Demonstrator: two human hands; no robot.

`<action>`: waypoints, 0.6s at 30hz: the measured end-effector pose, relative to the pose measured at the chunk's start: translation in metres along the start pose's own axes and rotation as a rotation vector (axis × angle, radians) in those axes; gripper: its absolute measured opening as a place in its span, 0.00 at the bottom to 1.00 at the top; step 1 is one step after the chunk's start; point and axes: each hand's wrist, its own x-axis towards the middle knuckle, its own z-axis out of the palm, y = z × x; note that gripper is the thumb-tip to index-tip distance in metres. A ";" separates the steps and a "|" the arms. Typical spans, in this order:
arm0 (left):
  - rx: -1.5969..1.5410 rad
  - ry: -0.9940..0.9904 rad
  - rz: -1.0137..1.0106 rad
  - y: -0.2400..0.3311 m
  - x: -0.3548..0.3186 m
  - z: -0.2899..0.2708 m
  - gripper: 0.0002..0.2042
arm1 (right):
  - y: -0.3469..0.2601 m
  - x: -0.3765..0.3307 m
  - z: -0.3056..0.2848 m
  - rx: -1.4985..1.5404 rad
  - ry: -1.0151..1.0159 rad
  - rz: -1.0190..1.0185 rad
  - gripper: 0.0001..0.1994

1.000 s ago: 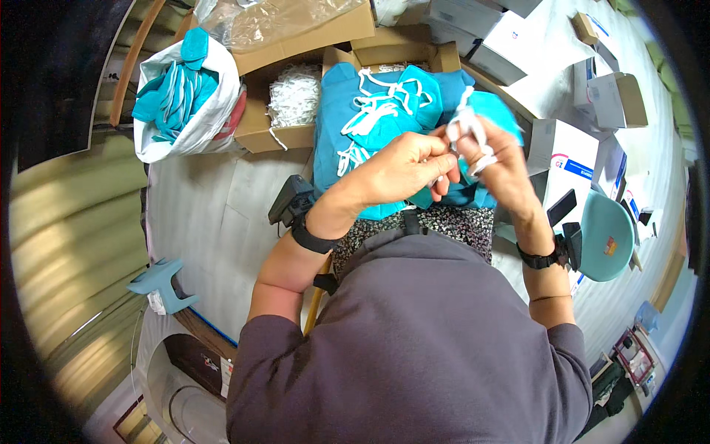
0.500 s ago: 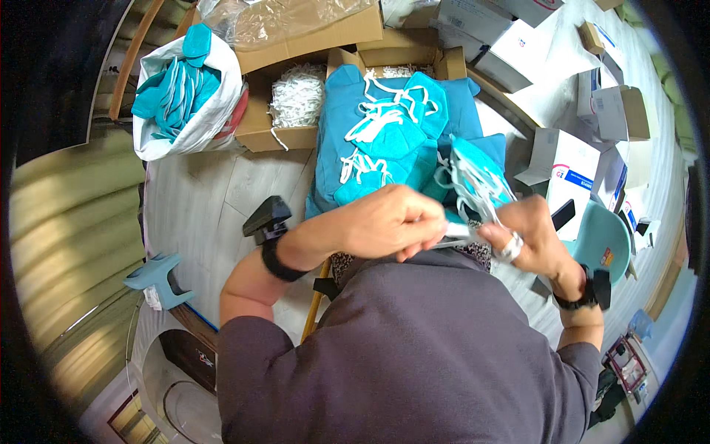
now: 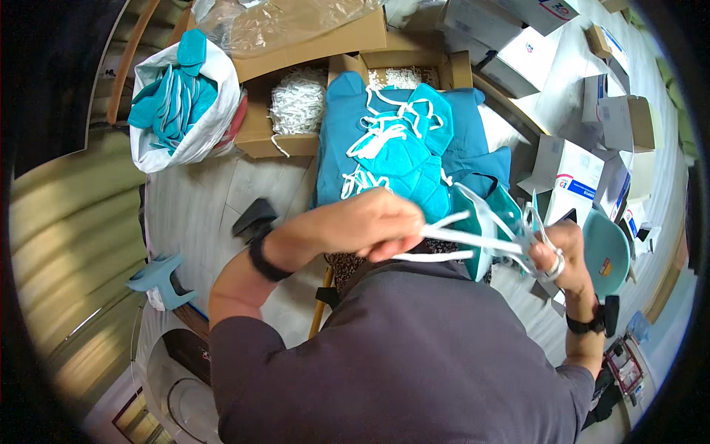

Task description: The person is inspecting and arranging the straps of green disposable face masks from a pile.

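Observation:
My left hand (image 3: 381, 224) is closed and pinches the end of a white strap (image 3: 473, 235), which runs taut to my other hand. My right hand (image 3: 563, 259) is closed round several looped white straps. Below and beside these straps hangs a teal fabric piece (image 3: 484, 214), partly hidden and blurred. Ahead of my hands, teal fabric pieces (image 3: 407, 166) with white straps lie overlapping on a blue cloth-covered surface (image 3: 462, 122). Some straps there are bunched together.
At the far left stands a white sack (image 3: 222, 70) of teal pieces. Beside it a cardboard box (image 3: 285, 146) holds bundled white straps (image 3: 297, 102). White cartons (image 3: 573, 181) crowd the right side near a teal plastic chair (image 3: 606, 255). A small blue stool (image 3: 164, 281) stands at left.
My hands have moved apart, left hand leftward and right hand rightward, drawing the white strap taut between them. The teal piece has swung lower, beneath the straps.

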 end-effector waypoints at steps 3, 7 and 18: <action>-0.308 -0.083 0.081 -0.010 0.057 -0.015 0.16 | 0.019 0.024 0.022 0.281 0.118 0.140 0.24; -0.590 -0.118 0.072 -0.004 0.087 -0.029 0.16 | 0.024 0.048 0.031 0.502 0.197 0.205 0.24; -0.787 0.063 0.228 -0.038 0.134 -0.085 0.13 | 0.031 0.043 0.030 0.596 0.237 0.140 0.23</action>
